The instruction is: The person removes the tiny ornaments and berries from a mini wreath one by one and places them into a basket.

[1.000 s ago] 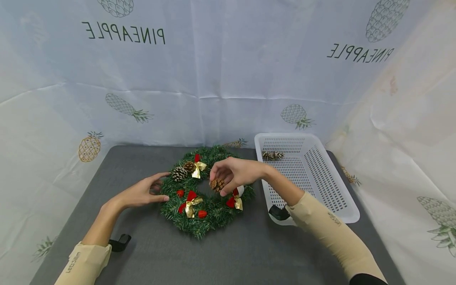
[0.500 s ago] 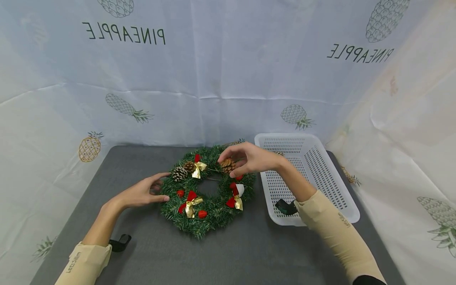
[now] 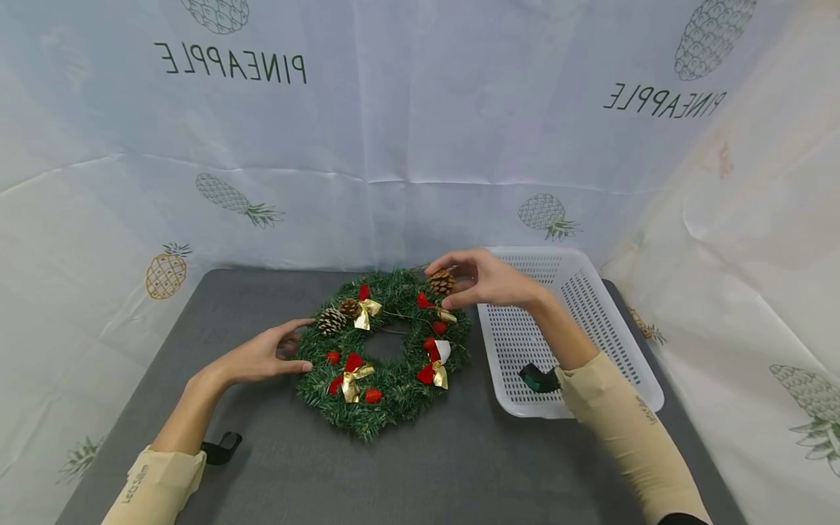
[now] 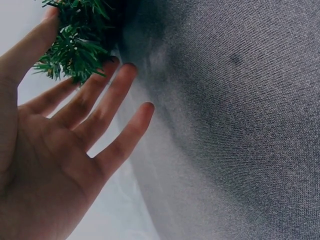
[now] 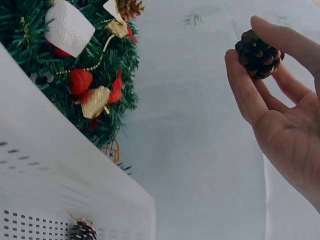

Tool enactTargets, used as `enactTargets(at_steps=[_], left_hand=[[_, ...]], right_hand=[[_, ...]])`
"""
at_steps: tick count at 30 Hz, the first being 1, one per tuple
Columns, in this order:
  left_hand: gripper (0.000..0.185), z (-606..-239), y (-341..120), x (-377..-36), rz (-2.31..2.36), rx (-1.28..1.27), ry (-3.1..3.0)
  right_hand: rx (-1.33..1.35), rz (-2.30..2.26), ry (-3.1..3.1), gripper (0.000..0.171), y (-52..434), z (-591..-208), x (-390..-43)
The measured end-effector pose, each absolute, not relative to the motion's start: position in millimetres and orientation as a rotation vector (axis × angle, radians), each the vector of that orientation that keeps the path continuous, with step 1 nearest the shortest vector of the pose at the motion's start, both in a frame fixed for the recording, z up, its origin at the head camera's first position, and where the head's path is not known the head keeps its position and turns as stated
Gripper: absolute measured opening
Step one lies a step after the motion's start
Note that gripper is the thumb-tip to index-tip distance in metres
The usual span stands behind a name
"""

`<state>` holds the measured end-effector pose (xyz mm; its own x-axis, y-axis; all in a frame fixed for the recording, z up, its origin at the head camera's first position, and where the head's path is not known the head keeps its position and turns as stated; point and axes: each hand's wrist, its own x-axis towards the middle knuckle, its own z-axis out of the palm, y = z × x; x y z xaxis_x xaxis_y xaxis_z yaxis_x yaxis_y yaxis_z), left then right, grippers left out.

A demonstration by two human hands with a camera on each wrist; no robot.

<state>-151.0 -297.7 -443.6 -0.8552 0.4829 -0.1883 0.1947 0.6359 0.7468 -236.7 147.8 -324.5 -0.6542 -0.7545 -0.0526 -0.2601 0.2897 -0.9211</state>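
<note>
Two hands work at a green wreath lying on a grey table. In the head view, the right hand pinches a brown pine cone between thumb and fingertips at the wreath's one o'clock edge; a second ago the cone was held low over the wreath's centre, so it has been lifted away toward the white basket at three o'clock. The left hand rests flat with straight fingers against the wreath's nine o'clock edge, unmoved. The backdrop cloth reads "PINEAPPLE", mirrored, twice. In the left wrist view, the left hand lies spread, fingertips touching green needles. In the right wrist view, the right hand grips the pine cone at its fingertips, with another cone inside the basket.
</note>
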Motion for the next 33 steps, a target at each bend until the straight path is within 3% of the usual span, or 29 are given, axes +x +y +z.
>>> enactTargets(at_steps=[17, 33], left_hand=[[0.090, -443, -297, -151, 1.072, 0.532, 2.483], [0.090, -443, -297, -152, 1.068, 0.536, 2.481]], right_hand=[[-0.822, -1.474, 2.244, 0.054, 187, -329, -250], [-0.544, -1.436, 2.358, 0.063, 226, -349, -266]])
